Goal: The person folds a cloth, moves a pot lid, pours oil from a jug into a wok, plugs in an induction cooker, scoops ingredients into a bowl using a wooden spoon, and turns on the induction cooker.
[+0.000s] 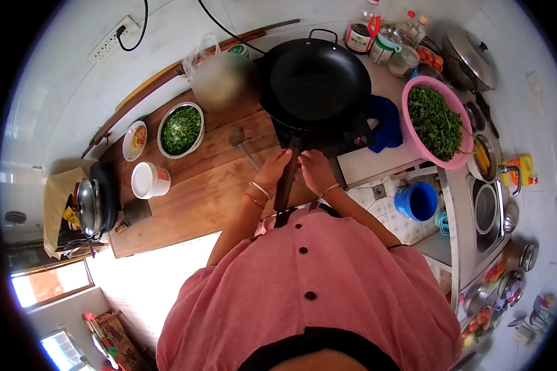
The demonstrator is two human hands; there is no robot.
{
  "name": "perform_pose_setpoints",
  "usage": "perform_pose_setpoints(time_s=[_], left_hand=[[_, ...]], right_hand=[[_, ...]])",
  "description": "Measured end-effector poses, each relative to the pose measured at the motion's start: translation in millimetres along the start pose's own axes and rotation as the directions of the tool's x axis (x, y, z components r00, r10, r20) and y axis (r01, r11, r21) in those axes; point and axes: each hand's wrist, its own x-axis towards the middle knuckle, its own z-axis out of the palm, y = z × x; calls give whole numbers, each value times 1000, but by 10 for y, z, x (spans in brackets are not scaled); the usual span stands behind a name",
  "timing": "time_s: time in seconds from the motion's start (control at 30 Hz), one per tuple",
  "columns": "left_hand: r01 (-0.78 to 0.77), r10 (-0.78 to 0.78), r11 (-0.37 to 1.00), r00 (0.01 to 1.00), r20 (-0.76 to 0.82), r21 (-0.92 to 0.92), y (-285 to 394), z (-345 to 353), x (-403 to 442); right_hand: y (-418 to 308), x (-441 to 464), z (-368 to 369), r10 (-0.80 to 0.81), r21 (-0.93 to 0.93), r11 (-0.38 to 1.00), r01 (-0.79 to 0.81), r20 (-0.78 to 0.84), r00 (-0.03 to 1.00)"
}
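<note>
A black wok point(315, 77) sits on a dark cooktop point(346, 137), its wooden handle point(285, 185) pointing toward my body. My left hand point(273, 172) is closed against the left side of the handle, near where it joins the pan. My right hand point(317, 172) is at the handle's right side with its fingers curled; what they hold, if anything, is hidden. Nothing shows inside the wok. Left of my left hand, a ladle or spoon point(236, 137) lies on the wooden counter. A blue cloth point(385, 123) is bunched beside the cooktop.
Leafy greens point(436, 120) fill a pink basin point(408, 133) at right. Chopped greens point(181, 128), a small bowl point(127, 148) and a white tub point(150, 180) stand at left. Bottles and jars point(384, 52) line the back. A blue bucket point(416, 201) is below.
</note>
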Motion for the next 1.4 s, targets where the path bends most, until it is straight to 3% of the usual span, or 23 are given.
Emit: perform_pose_setpoints(time_s=[0.1,0.2,0.27,0.4,0.47,0.6,0.7,0.77,0.8,0.87,0.9,0.93,0.97,1.0,1.07,1.2,1.33,1.4], left_hand=[[-55,55,998,998,-24,33,23,-90,-22],[-103,103,994,995,11,-46,13,-146,-17],[-136,141,985,990,-32,110,-34,-222,26],[-119,143,980,980,-141,162,19,-112,-48],[-95,89,995,988,-127,-40,-113,-215,56],[-85,86,980,996,-5,-177,-287,-237,176],[-80,79,988,997,-17,-132,-360,-212,218],[-68,79,991,993,-86,119,-388,-192,218],[-67,77,990,993,-84,121,-435,-210,245],[-187,206,900,978,-6,394,-545,-272,319],[-187,207,899,978,-7,395,-576,-284,317],[-274,384,649,923,6,710,-617,-299,299],[-277,531,293,843,86,915,-650,-318,286],[-276,534,292,841,83,916,-670,-349,283],[-176,370,113,921,123,978,-703,-417,272],[-122,394,76,915,82,990,-807,-476,292],[-6,294,26,956,-2,1000,-679,-313,171],[25,283,18,959,-29,1000,-682,-311,194]], right_hand=[[-189,-41,-61,-31,-105,994,28,-25,999],[-220,-84,-27,-23,-143,989,24,9,1000],[-228,-118,-15,-3,-136,991,8,38,999],[-160,-198,58,38,-122,992,-25,101,994],[-151,-215,21,62,-137,990,-46,119,991],[-91,-206,-3,110,-136,987,-90,146,983],[-90,-231,-45,83,-143,987,-74,59,995],[-95,-222,-78,93,-140,987,-83,67,993],[-94,-225,-79,100,-134,987,-89,78,992],[-87,-228,-74,90,-140,987,-79,73,993],[-83,-227,-70,78,-146,987,-67,70,995],[-85,-229,-65,76,-143,988,-65,70,995],[-86,-225,-59,90,-163,984,-73,97,991],[-79,-222,-46,104,-182,980,-80,124,987],[-70,-244,-30,108,-185,979,-82,134,985],[-31,-247,3,112,-218,973,-71,180,977],[-54,-239,-16,114,-237,969,-71,173,978],[-79,-208,-55,151,-298,952,-67,267,952]])
